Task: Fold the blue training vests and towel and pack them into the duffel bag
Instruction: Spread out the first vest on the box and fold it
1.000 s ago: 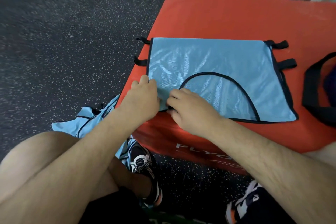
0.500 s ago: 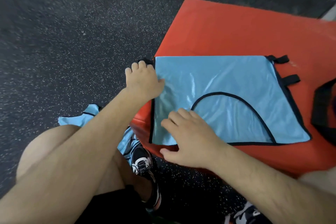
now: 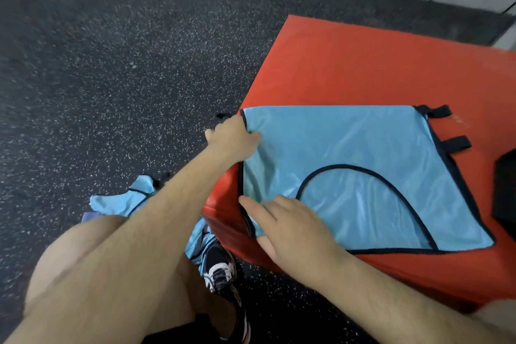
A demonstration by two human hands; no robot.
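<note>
At the right edge a black thing [image 3: 505, 184] is cut off by the frame (bag or strap, I cannot tell which). A second blue vest [image 3: 120, 201] lies crumpled on the speckled floor [image 3: 111, 64], partly hidden behind the left forearm and knee, beside a shoe [image 3: 220, 268]. The right hand [image 3: 293, 229] covers the near left corner of the blue vest [image 3: 363, 153], fingers laid fairly straight on the cloth; its thumb is hidden. The left hand [image 3: 231, 137] grips the vest's left edge near the far corner, fingers curled under, thumb on top. The vest lies flat on the red padded box [image 3: 363, 64], at its near left side. It is shiny light blue with dark piping, a curved arc of trim, and two black tabs [image 3: 455, 144] on its right side.
</note>
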